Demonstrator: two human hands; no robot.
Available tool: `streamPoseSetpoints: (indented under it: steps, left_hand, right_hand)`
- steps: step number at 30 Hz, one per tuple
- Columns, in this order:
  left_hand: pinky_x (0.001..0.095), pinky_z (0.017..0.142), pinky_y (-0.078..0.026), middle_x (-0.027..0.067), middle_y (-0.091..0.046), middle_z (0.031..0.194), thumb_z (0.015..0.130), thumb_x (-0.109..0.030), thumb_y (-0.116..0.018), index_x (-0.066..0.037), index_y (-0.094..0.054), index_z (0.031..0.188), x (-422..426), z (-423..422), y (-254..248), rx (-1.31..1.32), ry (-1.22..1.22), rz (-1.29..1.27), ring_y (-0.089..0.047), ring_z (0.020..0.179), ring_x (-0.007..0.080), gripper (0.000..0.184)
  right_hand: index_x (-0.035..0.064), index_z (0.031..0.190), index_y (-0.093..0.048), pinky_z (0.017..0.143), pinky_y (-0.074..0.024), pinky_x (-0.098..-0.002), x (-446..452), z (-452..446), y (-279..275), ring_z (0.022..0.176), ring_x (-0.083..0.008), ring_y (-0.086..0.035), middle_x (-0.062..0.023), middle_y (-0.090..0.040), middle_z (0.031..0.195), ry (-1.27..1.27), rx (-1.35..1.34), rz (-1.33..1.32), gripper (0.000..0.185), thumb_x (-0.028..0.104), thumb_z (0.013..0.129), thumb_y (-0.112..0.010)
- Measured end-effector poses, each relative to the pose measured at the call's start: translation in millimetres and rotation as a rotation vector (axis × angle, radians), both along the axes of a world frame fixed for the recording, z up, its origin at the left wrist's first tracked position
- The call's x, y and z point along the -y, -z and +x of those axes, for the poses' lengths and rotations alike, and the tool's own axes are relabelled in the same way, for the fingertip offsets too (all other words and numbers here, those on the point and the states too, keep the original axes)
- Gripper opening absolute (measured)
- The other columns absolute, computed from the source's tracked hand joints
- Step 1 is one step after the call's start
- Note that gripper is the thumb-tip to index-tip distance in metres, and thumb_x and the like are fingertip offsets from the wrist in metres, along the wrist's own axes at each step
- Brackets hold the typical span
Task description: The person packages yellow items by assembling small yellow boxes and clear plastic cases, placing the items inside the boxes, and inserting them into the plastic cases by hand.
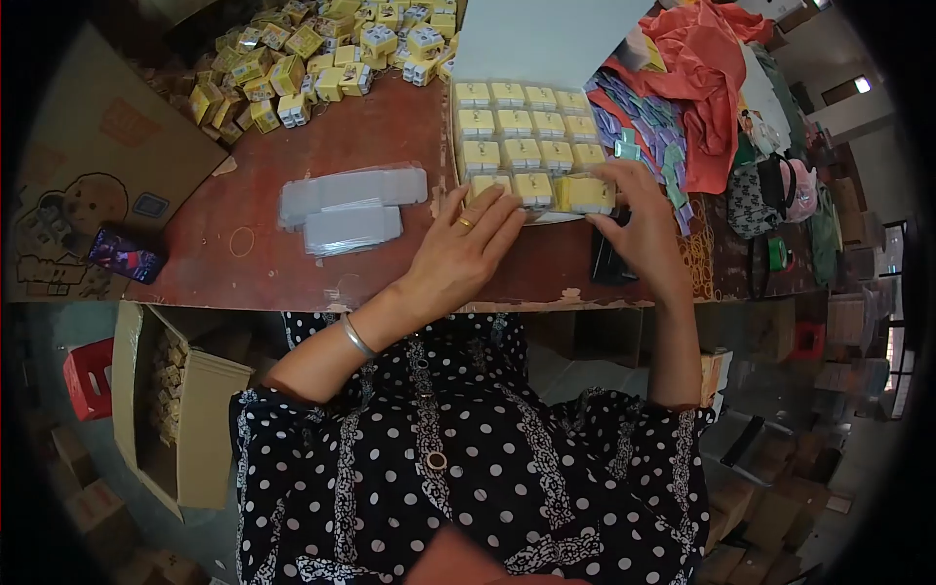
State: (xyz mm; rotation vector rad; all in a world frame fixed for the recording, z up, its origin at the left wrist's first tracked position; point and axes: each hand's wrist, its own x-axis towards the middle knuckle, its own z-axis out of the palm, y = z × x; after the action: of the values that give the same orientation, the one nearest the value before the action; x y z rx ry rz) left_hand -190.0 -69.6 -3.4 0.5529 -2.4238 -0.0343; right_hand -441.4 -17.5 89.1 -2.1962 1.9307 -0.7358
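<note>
Rows of small yellow-and-white boxes (522, 124) in clear covers fill a white carton, its pale lid (536, 44) raised at the back. My left hand (463, 244), with a ring and a bracelet, lies with fingers stretched over the front-left boxes of the nearest row. At that row's right end, my right hand (639, 224) pinches a yellow box (588, 195) between thumb and fingers. This box sits slightly askew beside its neighbour. Left of the carton lie clear plastic sleeves (351, 200), stacked flat on the red table (224, 278).
Loose yellow boxes (327, 58) are heaped at the back left. A phone (127, 253) leans against a printed cardboard box (88, 185). Purple and green packets (648, 136), red cloth (702, 73) and rubber bands (697, 263) lie right. An open carton (205, 429) stands below the table.
</note>
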Motion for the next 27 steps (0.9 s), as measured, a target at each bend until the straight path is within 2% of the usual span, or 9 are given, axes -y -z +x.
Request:
streamPoseSetpoints:
  steps: [4,6,10,13,17,19,24,26,27]
  left_hand:
    - [0.0542,0.11,-0.037,0.0154,-0.056,0.135,0.083,-0.008,-0.062,0.0,-0.059,0.128,-1,13,2,-0.049,0.025,0.07,-0.051,0.131,0.034,0.046]
    - [0.0531,0.11,-0.037,0.0155,-0.057,0.135,0.082,-0.008,-0.065,-0.001,-0.059,0.129,6,23,-6,-0.092,0.038,0.083,-0.052,0.13,0.0344,0.048]
    - [0.0455,0.103,-0.044,0.017,-0.065,0.122,0.071,-0.013,-0.084,-0.003,-0.061,0.128,56,96,-19,-0.087,-0.241,0.282,-0.06,0.118,0.0353,0.063]
    - [0.044,0.098,-0.048,0.0182,-0.069,0.111,0.068,-0.015,-0.086,-0.002,-0.065,0.125,96,149,-11,0.059,-0.307,0.541,-0.063,0.109,0.0363,0.061]
    - [0.0409,0.098,-0.049,0.0192,-0.066,0.125,0.068,-0.011,-0.086,-0.001,-0.067,0.119,118,170,-3,0.239,-0.341,0.834,-0.063,0.114,0.0357,0.055]
    - [0.0438,0.092,-0.051,0.0186,-0.071,0.106,0.069,-0.016,-0.086,-0.006,-0.071,0.114,124,170,11,0.09,-0.217,0.722,-0.065,0.102,0.0358,0.048]
    - [0.0413,0.087,-0.051,0.0141,-0.072,0.097,0.077,-0.016,-0.082,-0.006,-0.072,0.105,111,163,11,-0.217,-0.254,0.605,-0.066,0.091,0.0325,0.032]
    - [0.0384,0.086,-0.05,0.008,-0.073,0.091,0.082,-0.016,-0.078,-0.007,-0.072,0.103,93,166,-9,-0.27,-0.363,0.64,-0.067,0.089,0.0273,0.024]
    - [0.0384,0.086,-0.05,0.008,-0.073,0.091,0.082,-0.016,-0.078,-0.007,-0.072,0.103,83,169,-16,-0.275,-0.377,0.635,-0.067,0.089,0.0273,0.024]
  right_hand:
    - [0.0061,0.121,-0.063,0.094,-0.0504,-0.039,16,1,26,0.115,-0.0317,-0.058,-0.0114,-0.062,0.121,-0.049,0.134,0.148,0.054,-0.004,0.071,-0.08]
    - [0.0054,0.122,-0.064,0.101,-0.0477,-0.0406,18,1,35,0.115,-0.0325,-0.058,-0.0092,-0.061,0.124,-0.107,-0.017,0.029,0.054,-0.004,0.071,-0.08]
    - [0.0091,0.123,-0.065,0.096,-0.0496,-0.04,12,5,29,0.117,-0.0338,-0.056,-0.01,-0.061,0.125,-0.112,-0.177,-0.068,0.055,-0.002,0.071,-0.081]
    - [0.0097,0.124,-0.066,0.092,-0.0519,-0.0389,4,15,15,0.117,-0.0321,-0.058,-0.0103,-0.063,0.122,-0.057,-0.197,-0.127,0.052,0.0,0.074,-0.08]
    - [0.0066,0.12,-0.068,0.081,-0.0559,-0.0355,-13,34,13,0.111,-0.0271,-0.063,-0.0122,-0.065,0.12,0.038,0.156,-0.135,0.04,-0.001,0.082,-0.075]
    - [0.0027,0.114,-0.07,0.077,-0.0574,-0.0328,-17,48,10,0.104,-0.0252,-0.067,-0.0141,-0.066,0.119,0.0,0.204,-0.15,0.03,-0.002,0.085,-0.073]
    - [0.0012,0.114,-0.07,0.078,-0.0575,-0.0311,-17,94,19,0.103,-0.0235,-0.067,-0.014,-0.067,0.118,-0.09,0.268,-0.112,0.028,-0.001,0.086,-0.072]
    - [0.0008,0.113,-0.07,0.079,-0.0572,-0.0302,-11,119,37,0.104,-0.0212,-0.067,-0.0132,-0.068,0.117,-0.108,0.637,-0.067,0.025,-0.001,0.088,-0.07]
    - [-0.0044,0.127,-0.061,0.082,-0.0566,-0.0282,-7,126,44,0.107,-0.017,-0.064,-0.0135,-0.061,0.129,-0.206,0.627,-0.012,0.031,-0.001,0.096,-0.06]
